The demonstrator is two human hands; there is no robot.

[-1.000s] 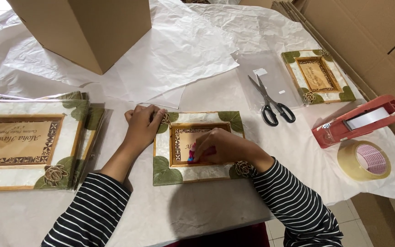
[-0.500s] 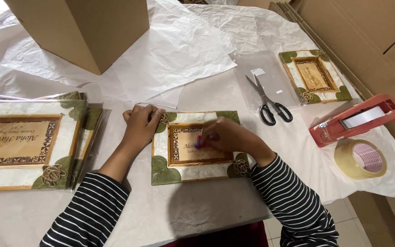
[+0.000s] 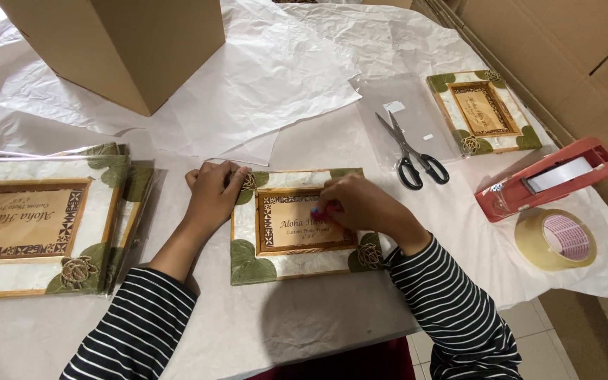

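Note:
A photo frame (image 3: 297,262) with green leaf corners and a brown inner border lies flat on the paper-covered table in front of me. My left hand (image 3: 214,193) rests on its upper left corner and presses it down. My right hand (image 3: 355,204) sits over the frame's upper right part, fingertips pinched on a small pink and blue thing (image 3: 316,210) that touches the frame's insert. What that small thing is cannot be made out.
A stack of larger similar frames (image 3: 33,229) lies at the left. A cardboard box (image 3: 117,46) stands at the back left on white tissue paper (image 3: 269,77). Scissors (image 3: 411,151), a smaller frame (image 3: 485,112), a red tape dispenser (image 3: 547,177) and a tape roll (image 3: 556,239) sit at the right.
My right hand has slid from the frame's lower middle up toward its upper right. My left hand has stayed on the upper left corner.

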